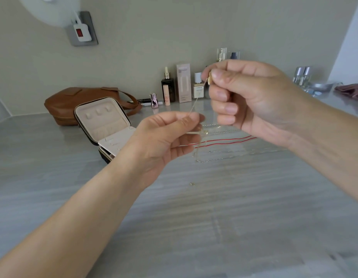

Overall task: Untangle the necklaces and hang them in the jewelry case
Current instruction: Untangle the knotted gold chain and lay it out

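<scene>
A thin gold necklace (196, 101) stretches in the air between both hands. My right hand (252, 101) pinches its gold pendant at the top, between thumb and forefinger. Lower and to the left, my left hand (166, 137) pinches the chain, and the loose end hangs down from it toward the table. A red cord necklace (230, 140) and silver chains (216, 157) lie on the table under the hands. The jewelry case (106, 125) stands open at the left, its cream lid upright with small hooks showing; my left wrist hides its right part.
A brown leather bag (73, 103) lies behind the case. Cosmetic bottles and a box (183, 83) line the wall, with more glass bottles (302, 77) and a dark cloth (350, 90) at the right. A tiny gold piece (192, 184) lies on the grey marble table (194, 227).
</scene>
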